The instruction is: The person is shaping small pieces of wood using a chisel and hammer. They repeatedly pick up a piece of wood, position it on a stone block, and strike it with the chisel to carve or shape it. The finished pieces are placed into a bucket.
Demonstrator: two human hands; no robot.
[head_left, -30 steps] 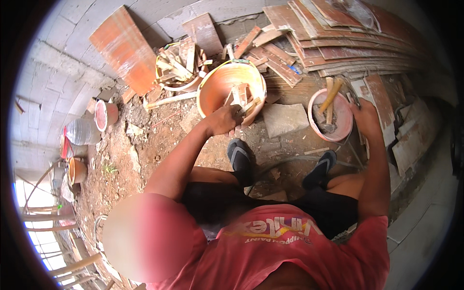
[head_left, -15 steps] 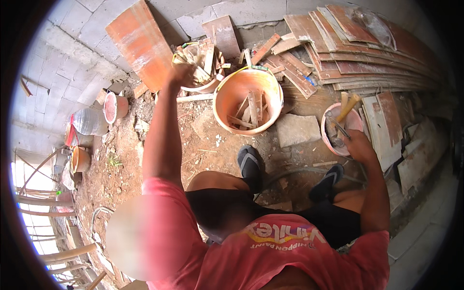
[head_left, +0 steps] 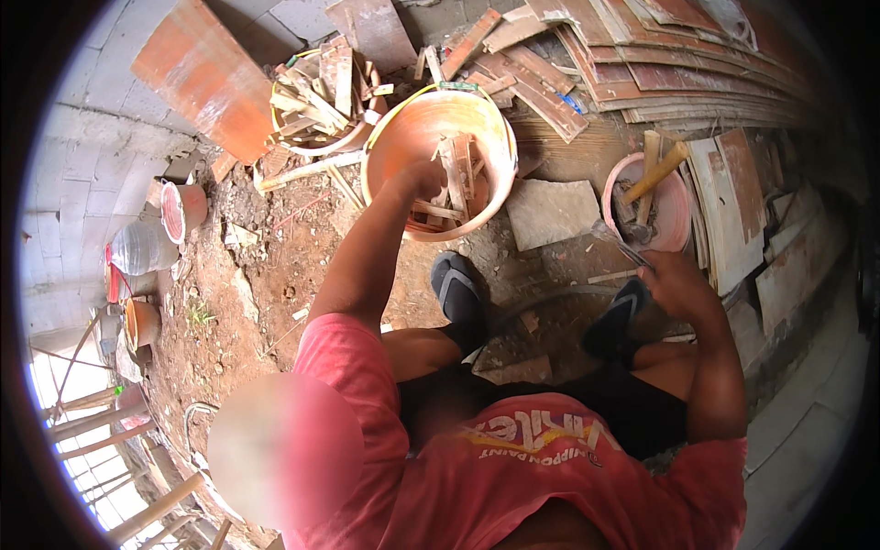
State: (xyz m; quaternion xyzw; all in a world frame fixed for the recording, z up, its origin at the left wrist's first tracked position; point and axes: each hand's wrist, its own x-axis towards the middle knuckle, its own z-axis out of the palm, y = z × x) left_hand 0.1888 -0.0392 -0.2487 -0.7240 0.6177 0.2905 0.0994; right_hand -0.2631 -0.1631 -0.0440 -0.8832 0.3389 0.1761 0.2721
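Observation:
My left hand (head_left: 423,179) is down inside a large orange-pink bucket (head_left: 380,137), next to the wood scraps (head_left: 456,174) in it. Its fingers are hidden, so whether they grip a scrap does not show. My right hand (head_left: 680,282) is closed around a thin metal bar (head_left: 628,246) with a widened end, perhaps a pry bar, pointing up and to the left. Just beyond that hand stands a smaller pink bucket (head_left: 680,206) with wooden-handled tools (head_left: 662,174) in it. Left of the large bucket, a container heaped with wood strips (head_left: 321,96) stands on the ground.
Stacked reddish boards (head_left: 678,78) fill the far right, with loose planks (head_left: 541,96) beside them. A stone slab (head_left: 553,213) lies between the buckets. A wide orange board (head_left: 206,82) leans on the block wall. Small buckets (head_left: 186,209) stand at left. A hose (head_left: 559,295) crosses near my feet.
My left hand has moved from the heaped wood strips right and down into the large bucket. My right hand has drawn the metal bar back from over the small bucket.

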